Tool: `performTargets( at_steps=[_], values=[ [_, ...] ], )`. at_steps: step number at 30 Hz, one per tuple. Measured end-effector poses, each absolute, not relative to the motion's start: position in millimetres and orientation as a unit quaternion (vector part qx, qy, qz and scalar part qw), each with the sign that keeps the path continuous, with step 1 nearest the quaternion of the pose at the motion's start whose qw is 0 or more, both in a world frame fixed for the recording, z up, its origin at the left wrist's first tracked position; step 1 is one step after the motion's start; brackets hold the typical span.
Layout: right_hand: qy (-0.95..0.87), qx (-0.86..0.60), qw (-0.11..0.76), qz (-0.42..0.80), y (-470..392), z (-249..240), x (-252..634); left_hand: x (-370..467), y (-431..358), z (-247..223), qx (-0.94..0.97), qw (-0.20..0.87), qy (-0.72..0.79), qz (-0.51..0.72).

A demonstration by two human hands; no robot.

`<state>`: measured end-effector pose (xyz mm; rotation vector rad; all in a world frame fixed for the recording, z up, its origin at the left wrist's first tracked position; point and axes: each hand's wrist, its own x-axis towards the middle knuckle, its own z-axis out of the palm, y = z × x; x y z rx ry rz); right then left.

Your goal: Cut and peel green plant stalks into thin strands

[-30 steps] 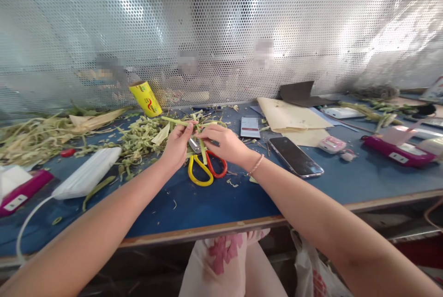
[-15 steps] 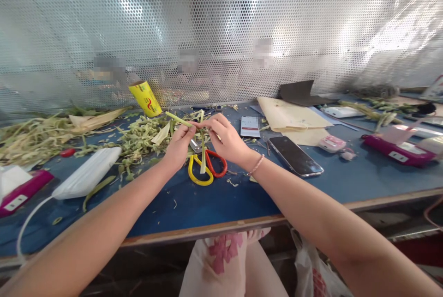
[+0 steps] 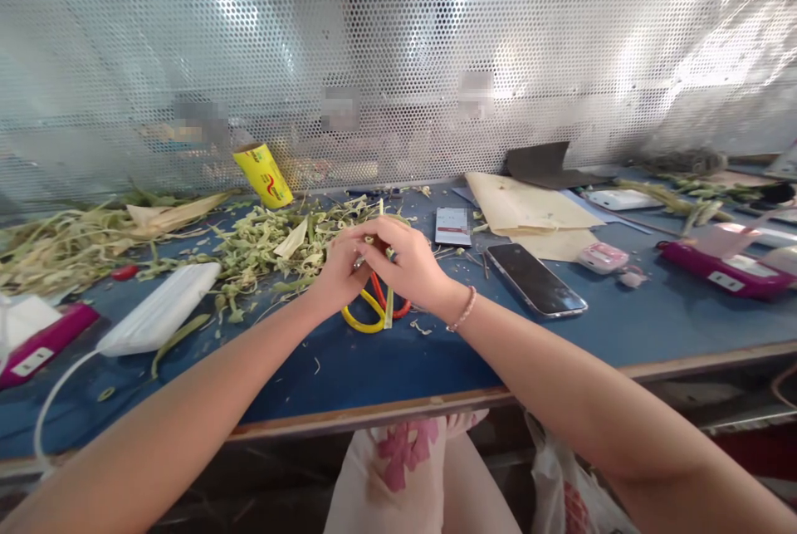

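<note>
My two hands meet over the scissors at the middle of the table. My left hand (image 3: 341,272) is closed, its fingertips partly hidden behind the right hand. My right hand (image 3: 404,258) curls over it, its fingers bent inward. A pale green plant strip (image 3: 389,310) runs through the hands; its lower end hangs below the right hand. Beneath them lie the scissors (image 3: 363,324), with one yellow and one red handle loop; their blades are covered by my hands. A heap of green plant pieces (image 3: 261,247) lies just left of and behind my hands.
Long dry leaf strips (image 3: 68,247), a white corded device (image 3: 162,310) and a magenta box (image 3: 46,343) lie left. A yellow tube (image 3: 265,177) leans by the perforated metal screen (image 3: 398,44). Rightward are a black phone (image 3: 535,278), beige paper (image 3: 529,206) and a pink case (image 3: 603,257).
My hands have closed together and my right hand now covers the left fingertips. The strip, which stuck out to the upper left, is now mostly hidden; its hanging end shifted slightly right.
</note>
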<state>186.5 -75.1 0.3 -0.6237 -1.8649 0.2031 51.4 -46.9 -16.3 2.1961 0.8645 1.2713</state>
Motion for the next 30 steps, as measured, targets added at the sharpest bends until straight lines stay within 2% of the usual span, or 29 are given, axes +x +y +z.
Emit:
performTargets(
  at_steps=[6,10,14,17,23,30],
  values=[
    [-0.663,-0.275,0.628,0.3,-64,4,189,53,-44,-14,0.735,0.365,0.282,0.496],
    [-0.624,-0.237,0.625,0.406,-51,2,195,55,-45,-11,0.643,0.506,0.252,0.516],
    [-0.612,-0.194,0.616,0.457,-42,-4,200,55,-49,-4,0.575,0.602,0.249,0.495],
    [-0.618,-0.195,0.617,0.447,-41,-5,201,54,-48,-3,0.567,0.609,0.259,0.49],
    [-0.676,-0.231,0.603,0.356,-51,2,202,53,-41,-13,0.633,0.512,0.284,0.505],
    [-0.757,-0.33,0.525,0.204,-51,-1,200,51,-36,-17,0.624,0.485,0.312,0.528]
  ],
)
